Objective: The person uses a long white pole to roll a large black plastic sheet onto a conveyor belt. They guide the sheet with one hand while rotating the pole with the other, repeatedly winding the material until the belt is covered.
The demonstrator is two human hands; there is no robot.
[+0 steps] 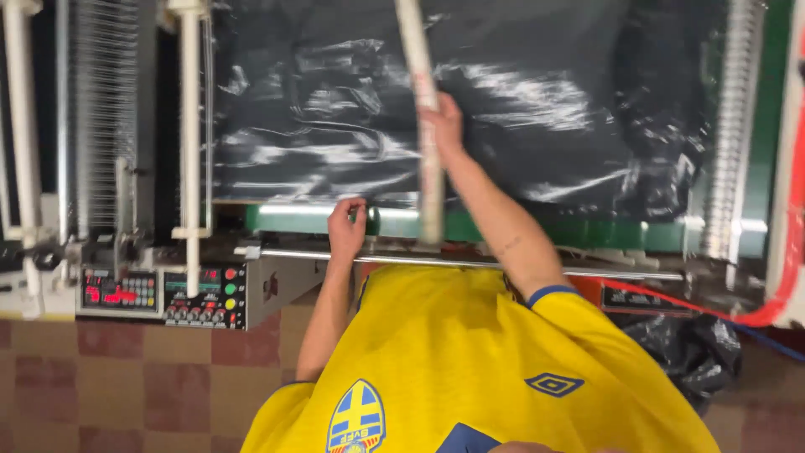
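The picture is upside down relative to the wearer's body: the yellow shirt (470, 361) fills the lower middle and both arms reach up toward a machine. Past the hands spreads one wide sheet of black plastic film (537, 109), wrinkled and glossy, running from a white upright post (191, 126) on one side to a coiled white tube (731, 126) on the other. Its near edge ends along a green bar (604, 228), and just nearer the body than that runs a thin metal rail (470, 262).

The right hand (442, 126) has its grip clamped around one long pale rod (426, 109). The rod runs from the top of the view, through the closed fingers, and on toward the body until it meets the green bar. It lies over the film, with open film on either side of the grip and nothing else close to it there.

The left hand (346, 228) sits at the film's near edge, well to the side of the rod, fingers curled together at the green bar; I cannot tell whether it pinches the film or merely rests.

Farther out beyond the left hand are two control panels (163, 294) with red readouts and coloured buttons. A red hose (755, 312) curves away on the far side of the right arm, above checkered floor tiles (126, 377).
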